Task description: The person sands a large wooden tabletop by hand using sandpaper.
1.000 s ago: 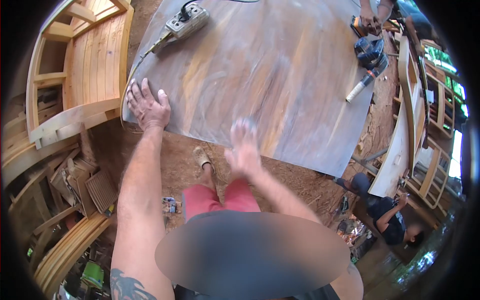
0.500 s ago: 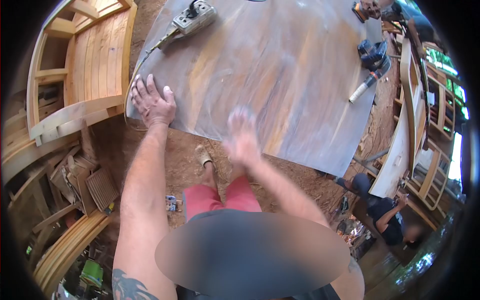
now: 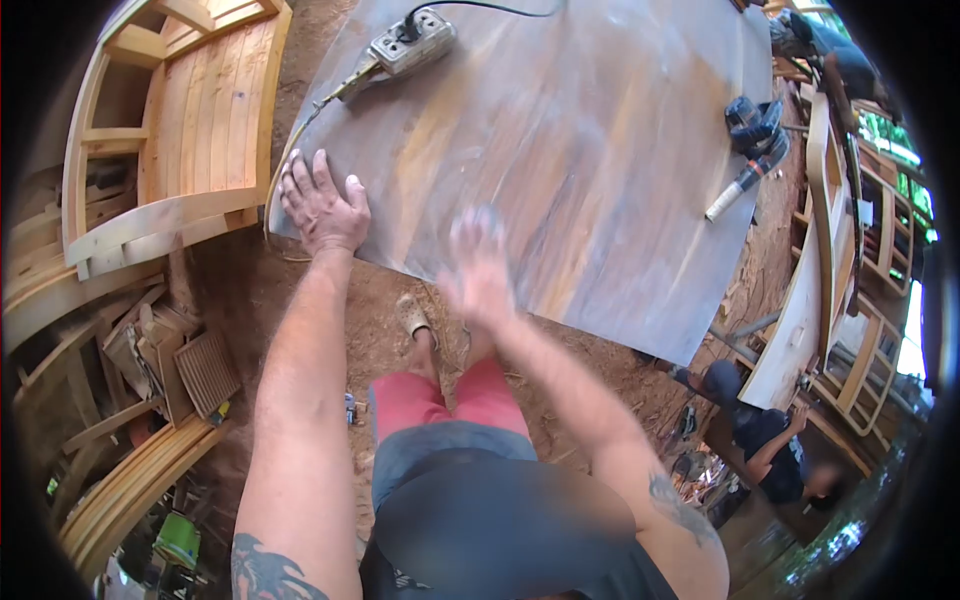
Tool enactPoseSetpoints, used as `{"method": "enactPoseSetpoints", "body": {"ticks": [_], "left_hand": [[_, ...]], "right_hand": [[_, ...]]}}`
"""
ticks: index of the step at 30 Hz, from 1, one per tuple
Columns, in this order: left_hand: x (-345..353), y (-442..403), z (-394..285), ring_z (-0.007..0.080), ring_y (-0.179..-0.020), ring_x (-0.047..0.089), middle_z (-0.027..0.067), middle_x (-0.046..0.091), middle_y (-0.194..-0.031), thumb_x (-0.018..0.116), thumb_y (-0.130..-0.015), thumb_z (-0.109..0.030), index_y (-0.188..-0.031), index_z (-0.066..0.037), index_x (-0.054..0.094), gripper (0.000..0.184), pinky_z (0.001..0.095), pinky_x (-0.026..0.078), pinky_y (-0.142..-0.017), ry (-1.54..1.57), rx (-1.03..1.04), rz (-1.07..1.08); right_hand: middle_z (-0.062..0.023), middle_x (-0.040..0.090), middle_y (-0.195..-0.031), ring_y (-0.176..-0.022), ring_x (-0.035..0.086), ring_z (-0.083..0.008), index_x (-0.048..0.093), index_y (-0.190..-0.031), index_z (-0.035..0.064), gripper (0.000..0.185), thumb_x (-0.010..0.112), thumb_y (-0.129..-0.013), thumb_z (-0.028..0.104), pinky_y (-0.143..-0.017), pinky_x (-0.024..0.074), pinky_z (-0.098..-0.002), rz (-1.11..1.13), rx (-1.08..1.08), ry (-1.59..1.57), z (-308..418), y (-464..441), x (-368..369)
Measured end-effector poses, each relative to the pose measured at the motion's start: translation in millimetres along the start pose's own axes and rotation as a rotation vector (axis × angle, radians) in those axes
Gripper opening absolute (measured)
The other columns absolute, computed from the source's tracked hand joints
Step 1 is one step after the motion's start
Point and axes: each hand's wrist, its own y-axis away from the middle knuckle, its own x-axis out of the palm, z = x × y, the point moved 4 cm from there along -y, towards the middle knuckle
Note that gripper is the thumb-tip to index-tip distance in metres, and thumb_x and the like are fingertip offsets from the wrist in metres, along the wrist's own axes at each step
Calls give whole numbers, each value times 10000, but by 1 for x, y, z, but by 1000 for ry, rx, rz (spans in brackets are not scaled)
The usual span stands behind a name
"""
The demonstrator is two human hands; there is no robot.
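Observation:
A wide wooden slab (image 3: 520, 130) with streaky brown and yellowish grain and pale dust lies in front of me. My left hand (image 3: 325, 212) rests flat on its near left corner, fingers spread, holding nothing. Over the near edge, my right hand (image 3: 480, 265) is smeared by motion. A pale bluish patch shows near its fingertips, but I cannot make out whether it holds anything. Beyond my left hand sits a dusty outlet box (image 3: 412, 42) with a black plug in it. A dark blue power tool (image 3: 752, 128) with a pale tubular end lies near the right edge.
At left stands a wooden frame with slats (image 3: 205, 130), above stacked boards (image 3: 140, 480) and scrap wood. Another person (image 3: 770, 440) crouches at lower right, and part of someone else (image 3: 840, 55) shows at upper right. A black cord (image 3: 490, 8) crosses the slab's far side.
The view has shifted a little, so the slab and left hand appear farther right. The other person's hand and orange-black tool at upper right have left view. My right hand stays blurred over the near edge.

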Motion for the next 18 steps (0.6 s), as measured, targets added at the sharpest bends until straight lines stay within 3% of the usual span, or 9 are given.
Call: {"method": "enactPoseSetpoints", "body": {"ticks": [2, 3, 4, 6, 8, 11, 16, 18], "left_hand": [[2, 1, 0, 451, -1524, 313, 226, 345, -1657, 620, -916, -429, -1539, -121, 453, 715, 609, 211, -1269, 16, 7, -2], [2, 0, 1, 456, -1523, 312, 227, 337, -1661, 618, -918, -426, -1541, -121, 452, 713, 615, 208, -1267, 29, 10, 4], [2, 0, 1, 458, -1522, 311, 228, 337, -1661, 618, -918, -424, -1541, -121, 451, 713, 616, 207, -1267, 25, 11, 1], [2, 1, 0, 461, -1522, 311, 229, 335, -1662, 618, -919, -420, -1542, -120, 450, 712, 616, 207, -1267, 15, 8, -6], [1, 3, -1, 462, -1522, 310, 230, 335, -1662, 618, -920, -416, -1544, -116, 448, 713, 616, 209, -1266, 19, 9, 1], [-1, 0, 0, 447, -1526, 307, 211, 339, -1665, 606, -931, -419, -1550, -121, 445, 706, 605, 212, -1269, -6, 4, 6], [-1, 3, 0, 437, -1532, 300, 201, 341, -1666, 597, -937, -419, -1552, -123, 445, 700, 599, 207, -1271, 12, -11, 19], [1, 1, 1, 435, -1532, 300, 201, 339, -1668, 597, -937, -420, -1552, -122, 445, 700, 600, 206, -1270, 14, 2, 8]], "right_hand": [[-272, 172, -1755, -1647, 102, -426, 318, -1640, -52, 844, 521, -1012, 474, -1323, 61, -595, 117, -46, -123, 36, 66, 17], [-269, 178, -1755, -1646, 104, -425, 309, -1642, -52, 837, 503, -1023, 476, -1323, 65, -594, 138, -68, -118, 29, 55, 16], [-265, 185, -1754, -1646, 106, -424, 300, -1644, -52, 830, 485, -1034, 478, -1324, 68, -592, 158, -83, -114, 15, 39, 14], [-258, 206, -1750, -1642, 122, -424, 295, -1649, -43, 806, 456, -1056, 478, -1324, 82, -586, -11, -151, 88, -36, -39, 4], [-262, 202, -1749, -1638, 124, -434, 289, -1652, -33, 789, 446, -1068, 472, -1322, 87, -591, -121, 4, 61, -85, -128, -21], [-278, 178, -1748, -1630, 130, -458, 281, -1655, -34, 787, 470, -1065, 451, -1322, 75, -590, -174, 131, 56, -98, -167, -27], [-271, 151, -1759, -1639, 123, -433, 263, -1664, -30, 854, 503, -1030, 491, -1332, 48, -560, 81, -96, -71, 39, 14, 21], [-271, 162, -1757, -1640, 125, -429, 286, -1652, -38, 851, 506, -1027, 496, -1331, 67, -565, 109, -141, -94, 46, 21, 24]]}}
